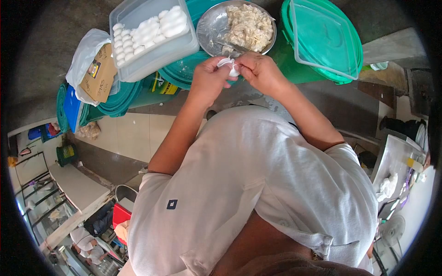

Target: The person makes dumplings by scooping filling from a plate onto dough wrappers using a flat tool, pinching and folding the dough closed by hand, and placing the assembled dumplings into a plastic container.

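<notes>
My left hand [208,77] is closed around a small piece of white dough [234,70]. The fingers of my right hand [261,70] pinch the dough's right edge. Just beyond my hands, a round metal bowl [211,33] holds a lumpy beige filling [251,28], mostly on its right side. To the left stands a translucent plastic container [159,62] with rows of smooth white dough pieces [149,32] in it. Part of the dough between my hands is hidden by my fingers.
A green lidded tub [329,34] stands at right, with a clear plastic lid [301,46] on top. Teal-lidded tubs [184,71] sit below the container. At left are a white plastic bag [85,55] and a cardboard piece [99,76]. A person [87,246] is far off at lower left.
</notes>
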Action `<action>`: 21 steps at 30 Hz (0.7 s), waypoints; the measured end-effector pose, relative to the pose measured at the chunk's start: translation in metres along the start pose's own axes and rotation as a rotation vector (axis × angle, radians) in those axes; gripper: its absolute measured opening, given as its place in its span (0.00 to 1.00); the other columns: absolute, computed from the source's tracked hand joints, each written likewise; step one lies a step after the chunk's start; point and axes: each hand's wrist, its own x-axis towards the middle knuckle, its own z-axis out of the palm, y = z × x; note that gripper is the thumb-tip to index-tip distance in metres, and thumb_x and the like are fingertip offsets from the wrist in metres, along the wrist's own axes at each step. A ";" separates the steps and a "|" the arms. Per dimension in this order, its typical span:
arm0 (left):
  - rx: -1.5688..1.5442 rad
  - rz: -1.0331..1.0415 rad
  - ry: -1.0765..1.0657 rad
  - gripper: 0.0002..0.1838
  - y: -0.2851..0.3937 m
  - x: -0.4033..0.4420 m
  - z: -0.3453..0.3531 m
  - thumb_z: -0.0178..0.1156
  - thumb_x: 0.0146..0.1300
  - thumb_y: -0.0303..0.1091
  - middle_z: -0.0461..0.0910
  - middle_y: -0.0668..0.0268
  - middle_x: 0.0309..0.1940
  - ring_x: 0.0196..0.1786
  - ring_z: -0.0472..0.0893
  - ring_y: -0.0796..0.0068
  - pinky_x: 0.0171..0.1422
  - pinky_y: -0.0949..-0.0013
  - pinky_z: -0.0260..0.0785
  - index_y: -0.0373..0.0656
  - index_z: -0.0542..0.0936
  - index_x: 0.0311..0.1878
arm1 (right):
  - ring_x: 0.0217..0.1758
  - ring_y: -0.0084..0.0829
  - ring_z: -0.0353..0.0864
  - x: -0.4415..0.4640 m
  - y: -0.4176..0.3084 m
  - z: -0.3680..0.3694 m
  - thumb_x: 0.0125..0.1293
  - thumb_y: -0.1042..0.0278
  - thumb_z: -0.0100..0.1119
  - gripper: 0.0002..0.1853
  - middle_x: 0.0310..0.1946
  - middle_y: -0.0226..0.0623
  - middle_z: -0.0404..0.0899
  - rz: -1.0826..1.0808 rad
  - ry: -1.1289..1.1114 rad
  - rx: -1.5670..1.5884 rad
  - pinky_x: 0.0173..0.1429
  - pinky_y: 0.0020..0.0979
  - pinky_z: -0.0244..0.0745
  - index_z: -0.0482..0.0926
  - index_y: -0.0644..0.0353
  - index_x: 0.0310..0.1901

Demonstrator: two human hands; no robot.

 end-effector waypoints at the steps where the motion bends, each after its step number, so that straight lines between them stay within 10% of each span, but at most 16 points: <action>1: 0.001 0.000 0.000 0.11 0.000 -0.001 0.000 0.56 0.69 0.30 0.85 0.65 0.38 0.35 0.84 0.77 0.33 0.76 0.72 0.36 0.80 0.50 | 0.37 0.47 0.82 0.000 -0.004 0.000 0.63 0.73 0.59 0.07 0.33 0.49 0.81 0.021 0.037 0.031 0.43 0.39 0.76 0.79 0.65 0.40; 5: -0.004 0.003 -0.002 0.11 0.002 -0.003 0.001 0.56 0.69 0.31 0.85 0.65 0.38 0.36 0.84 0.78 0.34 0.76 0.72 0.36 0.81 0.49 | 0.39 0.48 0.82 0.000 -0.019 -0.002 0.62 0.73 0.58 0.07 0.33 0.49 0.80 0.374 0.011 0.257 0.44 0.41 0.76 0.79 0.65 0.40; 15: 0.000 0.008 0.008 0.11 -0.002 -0.006 -0.002 0.56 0.70 0.30 0.85 0.65 0.39 0.35 0.84 0.78 0.34 0.76 0.73 0.36 0.81 0.49 | 0.38 0.48 0.81 -0.003 -0.005 0.005 0.62 0.72 0.58 0.07 0.33 0.48 0.81 0.056 0.013 -0.011 0.44 0.41 0.76 0.80 0.65 0.40; 21: -0.020 0.015 -0.006 0.12 -0.001 -0.008 -0.003 0.55 0.70 0.30 0.85 0.65 0.39 0.36 0.85 0.78 0.34 0.77 0.73 0.36 0.80 0.51 | 0.39 0.39 0.82 0.000 -0.016 0.001 0.66 0.75 0.58 0.13 0.36 0.42 0.82 0.388 -0.047 0.208 0.45 0.37 0.76 0.80 0.63 0.52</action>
